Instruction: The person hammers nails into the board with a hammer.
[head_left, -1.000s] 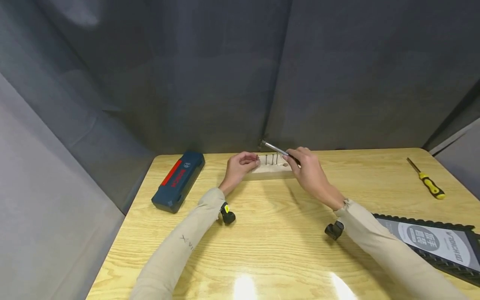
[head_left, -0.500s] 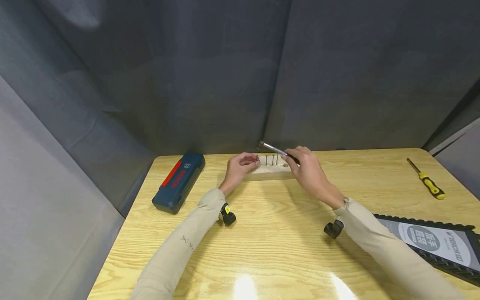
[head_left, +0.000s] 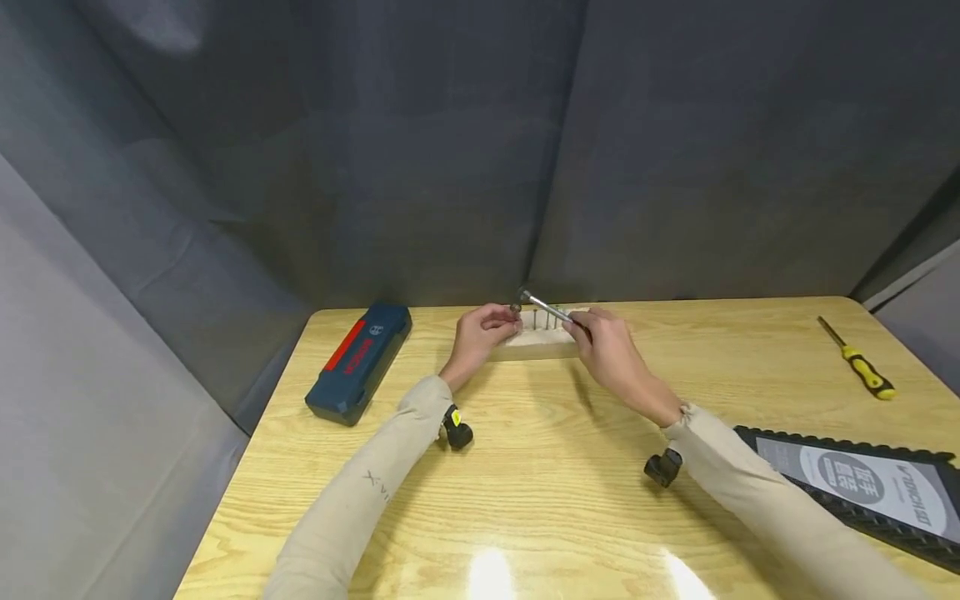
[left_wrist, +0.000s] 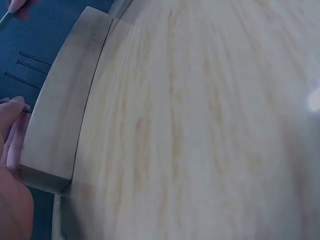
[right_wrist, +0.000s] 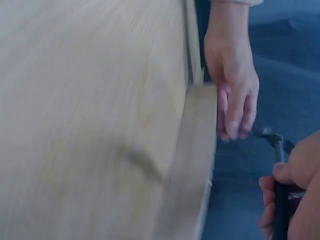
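A pale wooden block (head_left: 534,345) lies at the table's far edge with several thin nails (head_left: 550,317) standing upright in it. My left hand (head_left: 507,317) rests at the block's left end, fingertips pinching a nail there. My right hand (head_left: 583,327) grips a small hammer (head_left: 542,307) by its dark handle; its metal head hangs just above the left fingertips. In the left wrist view the block (left_wrist: 60,115) and nails (left_wrist: 30,64) show beside my fingers (left_wrist: 11,112). The right wrist view shows the left hand (right_wrist: 231,90), the hammer (right_wrist: 278,170) and the block (right_wrist: 196,150).
A blue and red tool case (head_left: 360,360) lies left of the block. A yellow-handled screwdriver (head_left: 859,372) lies at the far right. A black package with a grey label (head_left: 862,487) sits at the near right. Dark curtains close off the back and sides of the table (head_left: 540,467).
The hammer head has come down and left, from above the block to just over my left fingertips. My right hand shifted slightly left. The left hand stayed put.
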